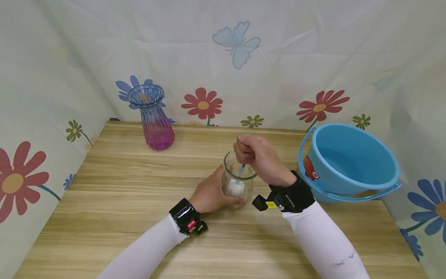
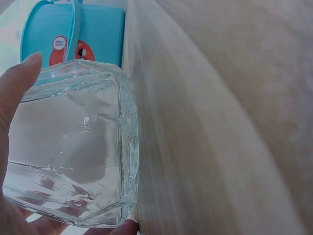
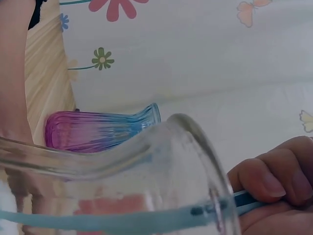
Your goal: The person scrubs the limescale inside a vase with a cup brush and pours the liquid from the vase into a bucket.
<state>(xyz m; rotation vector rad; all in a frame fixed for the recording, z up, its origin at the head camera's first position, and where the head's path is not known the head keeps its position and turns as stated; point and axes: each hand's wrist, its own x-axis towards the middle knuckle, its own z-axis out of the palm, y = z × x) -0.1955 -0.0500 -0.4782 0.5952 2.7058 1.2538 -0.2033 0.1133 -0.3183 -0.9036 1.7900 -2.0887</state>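
Note:
A clear glass vase [image 1: 249, 190] with a round rim and angular base stands on the wooden table. My left hand [image 1: 210, 192] grips it low, thumb at the front and fingers round the far side. In the left wrist view its thick glass base [image 2: 128, 147] faces the camera. Above the rim, my right hand [image 1: 261, 159] holds the end of a blue-handled bottle brush in curled fingers. The brush handle [image 3: 117, 221] runs down through the vase's neck. Inside the vase, the white sponge head [image 1: 235, 188] sits low, seen through the glass.
A blue bucket [image 1: 322, 190] with a lowered handle stands to the right, close to my right forearm. At the back left is a ribbed blue-to-pink vase [image 1: 158, 130]. Behind the table [image 1: 115, 174] hangs a white flowered curtain [image 1: 271, 77].

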